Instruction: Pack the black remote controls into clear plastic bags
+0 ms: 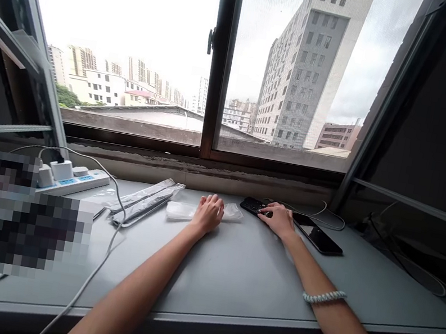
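My left hand [209,213] rests on the desk with its fingers curled over a whitish translucent plastic bag [179,211]. The bag shows on both sides of the hand, and its middle is hidden underneath. My right hand [279,221] is closed on the near right end of a black, flat, oblong object [250,203] with small light marks, which looks like a remote control. That object lies at the back of the desk, its right end partly covered by my fingers. Just right of this hand lies a black smartphone [324,241], screen up.
Long items in clear plastic sleeves [149,200] lie left of my left hand. A white power strip [75,181] with plugs stands at the back left. A white cable [109,245] crosses the desk [225,281]. Blurred-out items sit at the left. A window frame [218,75] rises behind.
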The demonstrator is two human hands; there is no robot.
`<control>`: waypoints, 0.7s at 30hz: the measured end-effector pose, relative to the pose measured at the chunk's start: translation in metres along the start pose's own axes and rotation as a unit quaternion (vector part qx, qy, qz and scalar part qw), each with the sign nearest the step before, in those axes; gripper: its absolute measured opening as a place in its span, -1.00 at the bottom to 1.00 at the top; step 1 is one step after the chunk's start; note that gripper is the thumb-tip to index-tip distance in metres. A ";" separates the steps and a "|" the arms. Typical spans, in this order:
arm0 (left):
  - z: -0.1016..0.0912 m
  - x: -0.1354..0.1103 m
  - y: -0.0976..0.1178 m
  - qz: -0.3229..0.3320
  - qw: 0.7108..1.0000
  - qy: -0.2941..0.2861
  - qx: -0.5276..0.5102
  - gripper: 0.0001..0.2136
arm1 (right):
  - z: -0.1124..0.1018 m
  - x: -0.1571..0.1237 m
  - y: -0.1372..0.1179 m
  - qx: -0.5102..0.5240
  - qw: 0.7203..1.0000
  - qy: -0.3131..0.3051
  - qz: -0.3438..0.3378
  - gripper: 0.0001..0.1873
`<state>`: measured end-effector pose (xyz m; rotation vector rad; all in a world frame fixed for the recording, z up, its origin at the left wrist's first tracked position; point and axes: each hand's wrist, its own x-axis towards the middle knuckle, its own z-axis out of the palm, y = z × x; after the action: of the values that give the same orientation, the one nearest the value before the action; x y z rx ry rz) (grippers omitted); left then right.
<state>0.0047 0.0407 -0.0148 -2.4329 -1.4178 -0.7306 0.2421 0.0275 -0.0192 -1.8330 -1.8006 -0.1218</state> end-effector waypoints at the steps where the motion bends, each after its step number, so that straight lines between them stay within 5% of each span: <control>1: 0.000 0.000 0.000 0.000 1.000 0.001 0.003 -0.82 | 0.000 0.000 0.000 0.002 1.000 0.001 0.000 -0.81; 12: 0.002 0.000 -0.002 -0.001 1.000 -0.004 0.017 -0.81 | 0.005 0.004 -0.005 0.001 1.000 0.007 -0.022 -0.83; 17: -0.002 0.000 -0.003 -0.015 0.999 0.011 0.036 -0.80 | 0.010 0.003 -0.004 -0.032 0.999 0.008 0.010 -0.53; 21: -0.006 0.000 -0.006 -0.026 0.998 0.019 0.049 -0.78 | 0.013 0.002 -0.003 -0.047 0.998 -0.044 0.004 -0.52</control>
<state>-0.0025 0.0416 -0.0103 -2.3041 -1.4721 -0.6993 0.2350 0.0353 -0.0285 -1.9387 -1.8770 -0.1262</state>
